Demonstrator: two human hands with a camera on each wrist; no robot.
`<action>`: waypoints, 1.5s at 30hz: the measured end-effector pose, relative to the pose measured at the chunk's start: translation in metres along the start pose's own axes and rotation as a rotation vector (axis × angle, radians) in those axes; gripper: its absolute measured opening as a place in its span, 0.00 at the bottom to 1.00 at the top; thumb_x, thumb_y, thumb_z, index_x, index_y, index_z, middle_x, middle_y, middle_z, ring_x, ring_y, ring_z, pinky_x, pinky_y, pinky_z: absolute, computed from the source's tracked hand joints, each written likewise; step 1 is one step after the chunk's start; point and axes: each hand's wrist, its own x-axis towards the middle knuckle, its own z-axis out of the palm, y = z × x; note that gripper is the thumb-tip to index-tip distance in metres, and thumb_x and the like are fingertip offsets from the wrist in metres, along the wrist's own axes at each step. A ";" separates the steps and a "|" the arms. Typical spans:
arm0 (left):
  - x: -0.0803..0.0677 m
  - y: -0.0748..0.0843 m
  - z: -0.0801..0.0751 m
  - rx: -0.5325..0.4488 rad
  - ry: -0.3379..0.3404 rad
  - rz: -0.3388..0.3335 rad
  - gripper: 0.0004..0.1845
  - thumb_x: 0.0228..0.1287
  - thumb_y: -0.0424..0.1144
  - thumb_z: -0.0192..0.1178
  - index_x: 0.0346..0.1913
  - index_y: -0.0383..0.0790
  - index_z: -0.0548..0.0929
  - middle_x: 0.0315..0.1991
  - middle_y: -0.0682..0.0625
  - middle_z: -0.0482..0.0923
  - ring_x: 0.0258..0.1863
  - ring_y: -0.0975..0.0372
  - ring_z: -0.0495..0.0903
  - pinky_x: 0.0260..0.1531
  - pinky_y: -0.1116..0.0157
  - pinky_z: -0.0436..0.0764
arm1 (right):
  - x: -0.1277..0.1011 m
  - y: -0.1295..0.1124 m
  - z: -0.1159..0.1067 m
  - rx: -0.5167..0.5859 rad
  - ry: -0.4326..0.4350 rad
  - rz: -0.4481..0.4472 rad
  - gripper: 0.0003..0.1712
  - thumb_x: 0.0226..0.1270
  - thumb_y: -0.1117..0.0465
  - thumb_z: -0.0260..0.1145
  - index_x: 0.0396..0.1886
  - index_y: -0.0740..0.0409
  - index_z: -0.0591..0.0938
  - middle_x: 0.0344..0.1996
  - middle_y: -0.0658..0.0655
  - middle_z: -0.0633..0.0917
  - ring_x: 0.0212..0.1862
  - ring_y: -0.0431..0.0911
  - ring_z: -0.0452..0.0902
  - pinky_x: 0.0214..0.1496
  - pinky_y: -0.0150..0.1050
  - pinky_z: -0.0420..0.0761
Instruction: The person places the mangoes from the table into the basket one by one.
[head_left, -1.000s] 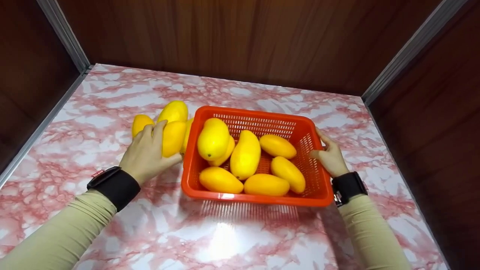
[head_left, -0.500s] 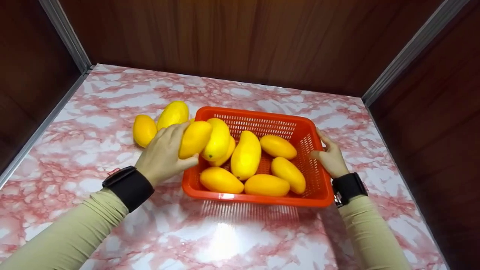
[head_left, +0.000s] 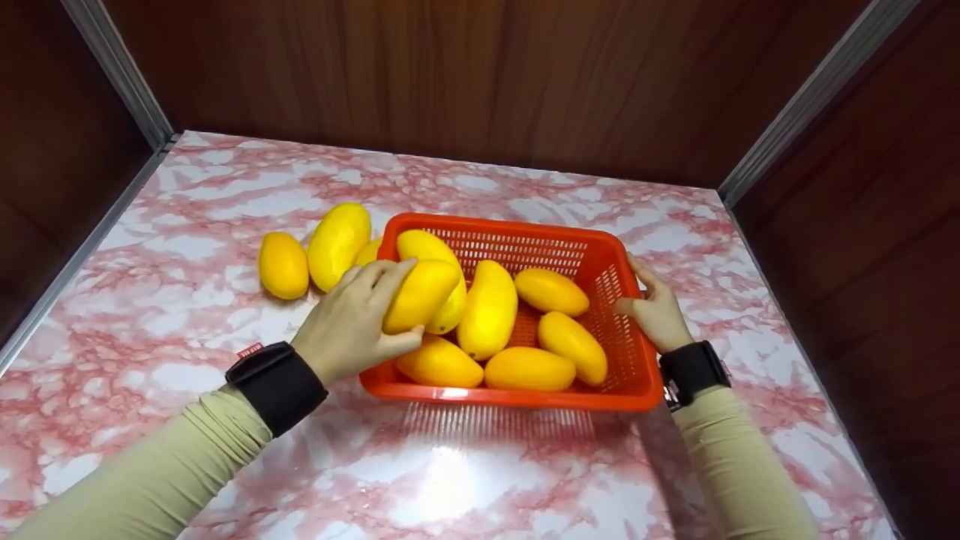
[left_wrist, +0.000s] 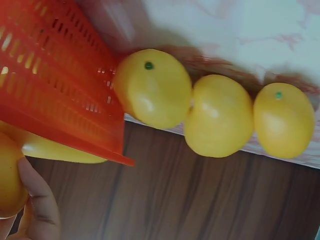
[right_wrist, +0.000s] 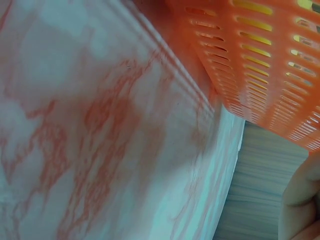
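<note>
In the head view my left hand grips a yellow mango over the left side of an orange-red plastic basket. The held fruit overlaps another mango lying in the basket. My right hand holds the basket's right rim, thumb on the inside and fingers outside. Several more mangoes, among them a long one, lie on the basket floor. In the left wrist view, fingers press against the held mango beside the slotted basket wall.
Left of the basket, three mangoes stay on the pink-and-white marbled table: an outer one, a larger one and one partly hidden. Dark wood-grain panels close off the back and both sides.
My left hand has carried the mango rightward from the group on the table, past the basket's left rim and over the fruit inside. My right hand has kept its hold on the rim.
</note>
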 end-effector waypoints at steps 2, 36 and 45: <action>0.001 0.003 0.002 0.010 0.004 0.025 0.38 0.55 0.51 0.65 0.68 0.38 0.72 0.54 0.39 0.78 0.50 0.47 0.78 0.55 0.52 0.78 | 0.000 0.000 0.001 0.003 -0.003 -0.007 0.51 0.56 0.74 0.59 0.79 0.45 0.56 0.50 0.74 0.81 0.32 0.43 0.86 0.36 0.39 0.86; 0.030 0.044 0.044 0.111 -0.229 0.309 0.39 0.57 0.49 0.69 0.70 0.38 0.70 0.61 0.39 0.76 0.50 0.47 0.77 0.44 0.53 0.82 | 0.002 0.003 0.002 0.088 -0.004 -0.035 0.50 0.56 0.77 0.58 0.79 0.48 0.58 0.50 0.76 0.81 0.31 0.44 0.86 0.34 0.39 0.86; 0.039 0.043 0.049 0.137 -0.298 0.297 0.38 0.57 0.49 0.69 0.66 0.34 0.69 0.61 0.41 0.75 0.49 0.47 0.76 0.46 0.53 0.80 | -0.001 0.002 0.001 0.075 -0.002 -0.040 0.50 0.56 0.77 0.58 0.79 0.48 0.57 0.52 0.79 0.79 0.33 0.45 0.86 0.35 0.40 0.86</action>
